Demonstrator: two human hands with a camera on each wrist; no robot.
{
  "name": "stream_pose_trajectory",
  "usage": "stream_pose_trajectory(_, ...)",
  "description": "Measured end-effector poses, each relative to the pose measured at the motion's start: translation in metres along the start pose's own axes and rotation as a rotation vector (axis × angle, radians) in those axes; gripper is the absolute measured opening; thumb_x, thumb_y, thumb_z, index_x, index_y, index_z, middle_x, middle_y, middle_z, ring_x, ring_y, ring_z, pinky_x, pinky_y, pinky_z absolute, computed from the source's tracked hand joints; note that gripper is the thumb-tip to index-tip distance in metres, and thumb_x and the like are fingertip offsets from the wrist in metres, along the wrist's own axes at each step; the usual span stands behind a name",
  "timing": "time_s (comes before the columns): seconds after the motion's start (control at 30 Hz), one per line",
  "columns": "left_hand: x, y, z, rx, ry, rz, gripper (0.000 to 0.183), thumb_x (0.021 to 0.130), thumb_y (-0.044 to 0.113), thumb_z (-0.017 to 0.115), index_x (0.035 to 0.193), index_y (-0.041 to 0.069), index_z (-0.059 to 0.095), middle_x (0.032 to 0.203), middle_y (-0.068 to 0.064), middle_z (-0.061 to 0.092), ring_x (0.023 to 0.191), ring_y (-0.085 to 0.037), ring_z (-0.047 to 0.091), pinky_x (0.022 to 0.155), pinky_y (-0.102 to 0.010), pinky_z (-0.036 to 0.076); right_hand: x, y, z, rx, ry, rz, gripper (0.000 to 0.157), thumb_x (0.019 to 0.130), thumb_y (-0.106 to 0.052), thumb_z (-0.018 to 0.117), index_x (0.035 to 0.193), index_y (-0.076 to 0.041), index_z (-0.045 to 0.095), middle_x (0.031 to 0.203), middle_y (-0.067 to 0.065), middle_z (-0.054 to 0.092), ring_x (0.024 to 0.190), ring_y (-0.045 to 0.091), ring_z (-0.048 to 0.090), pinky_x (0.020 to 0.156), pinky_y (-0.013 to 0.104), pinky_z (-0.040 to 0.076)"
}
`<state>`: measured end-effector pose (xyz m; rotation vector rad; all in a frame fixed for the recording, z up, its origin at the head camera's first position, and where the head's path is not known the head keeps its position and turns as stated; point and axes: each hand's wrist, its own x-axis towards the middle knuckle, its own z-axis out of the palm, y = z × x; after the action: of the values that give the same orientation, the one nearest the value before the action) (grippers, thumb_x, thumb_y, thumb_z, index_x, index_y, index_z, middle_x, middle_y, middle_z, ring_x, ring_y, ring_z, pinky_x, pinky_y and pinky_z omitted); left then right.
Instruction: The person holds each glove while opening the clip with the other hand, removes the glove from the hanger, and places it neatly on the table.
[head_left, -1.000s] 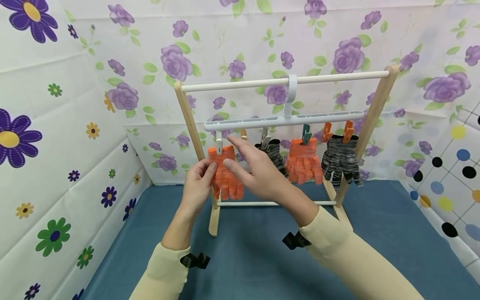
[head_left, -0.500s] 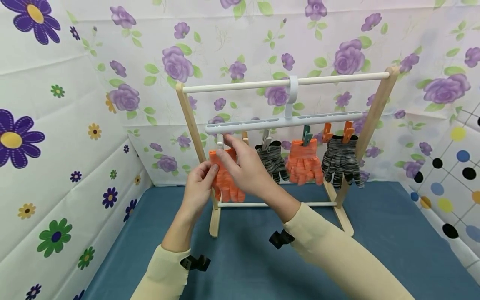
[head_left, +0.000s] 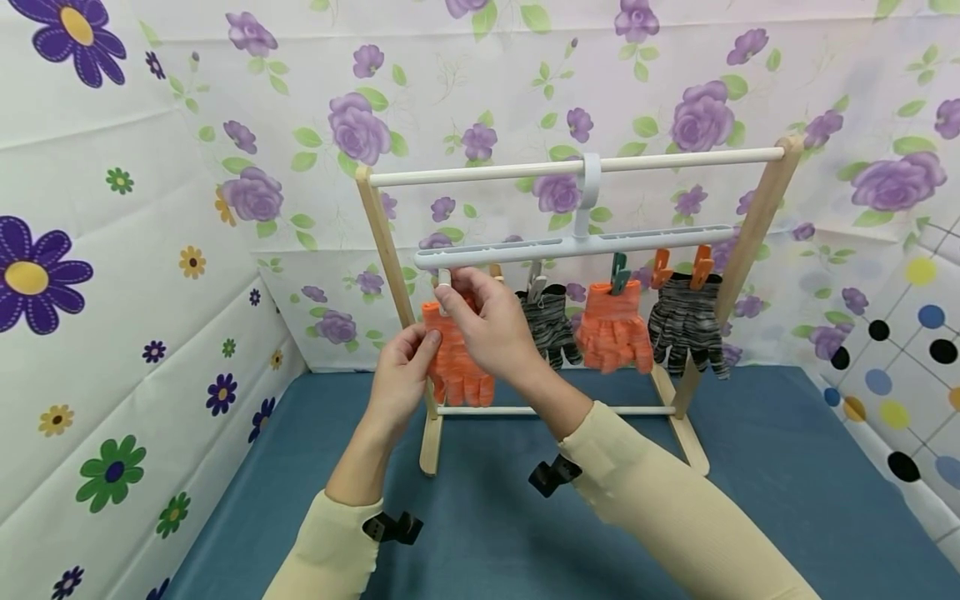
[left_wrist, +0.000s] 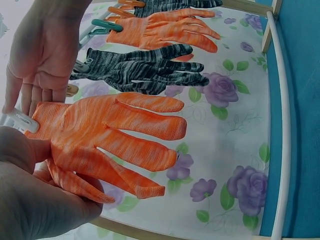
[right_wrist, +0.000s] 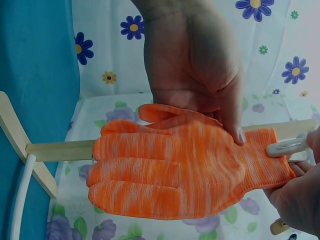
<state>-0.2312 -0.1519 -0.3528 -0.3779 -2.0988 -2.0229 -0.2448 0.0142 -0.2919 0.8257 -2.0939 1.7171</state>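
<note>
An orange knit glove [head_left: 459,367] hangs fingers-down below the left end of the white hanger bar [head_left: 510,252]. My left hand [head_left: 401,375] pinches this glove at its left edge, just below the cuff. With thumb and fingers, my right hand [head_left: 498,333] pinches the white clothespin [right_wrist: 286,147] at the glove's cuff. In the left wrist view the clothespin [left_wrist: 22,120] overlaps the cuff, with a right-hand finger touching its upper end. The right hand partly covers the clothespin and cuff in the head view.
Farther right on the hanger hang a black-grey glove [head_left: 551,325], another orange glove [head_left: 613,329] with a green clothespin [head_left: 619,273], and a second black-grey glove [head_left: 686,317] with two orange clothespins. A wooden rack [head_left: 757,233] carries the hanger above a blue surface [head_left: 495,517].
My right hand has moved left from beside the orange glove, and its thumb and fingers have closed on the white clothespin. The left hand keeps its pinch on the glove.
</note>
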Motion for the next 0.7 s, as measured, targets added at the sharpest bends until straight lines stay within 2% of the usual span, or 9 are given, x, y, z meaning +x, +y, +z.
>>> stream_pose_trajectory(0.1,-0.0010,-0.0001,0.0001,0.009,0.000,-0.004,0.030,0.114,0.023,0.054,0.122,-0.003,0.066,0.091,-0.007,0.058,0.078,-0.017,0.054,0.066,-0.026,0.048,0.0002,0.0005,0.0008,0.014,0.019,0.005,0.037,0.111,-0.027,0.061,0.139,-0.004,0.065,0.110,0.007,0.073,0.083,0.022,0.062,0.070,0.032,0.047)
stream_pose_trajectory(0.3,-0.0010,-0.0009,-0.0001,-0.006,-0.005,-0.002,0.029,0.114,0.023,0.053,0.121,-0.003,0.065,0.089,-0.008,0.056,0.074,-0.018,0.051,0.064,-0.027,0.047,0.0010,-0.0002,0.0013,0.054,0.037,0.014,0.035,0.110,-0.026,0.062,0.136,-0.003,0.068,0.116,0.013,0.075,0.097,0.022,0.069,0.084,0.035,0.054)
stream_pose_trajectory(0.47,-0.0014,-0.0016,-0.0003,-0.017,-0.006,0.000,0.030,0.114,0.024,0.054,0.122,-0.003,0.065,0.090,-0.008,0.058,0.073,-0.017,0.052,0.063,-0.028,0.048,0.0023,0.0007,0.0014,0.075,0.051,0.009,0.034,0.110,-0.026,0.063,0.134,-0.003,0.069,0.116,0.010,0.076,0.108,0.019,0.071,0.093,0.037,0.056)
stream_pose_trajectory(0.7,-0.0026,-0.0025,-0.0006,-0.014,-0.002,0.004,0.030,0.114,0.023,0.054,0.125,-0.002,0.065,0.095,-0.009,0.061,0.077,-0.017,0.056,0.066,-0.028,0.049,0.0036,0.0031,0.0033,0.084,0.070,0.006,0.036,0.109,-0.027,0.064,0.132,0.000,0.070,0.116,0.012,0.077,0.110,0.013,0.071,0.094,0.037,0.056)
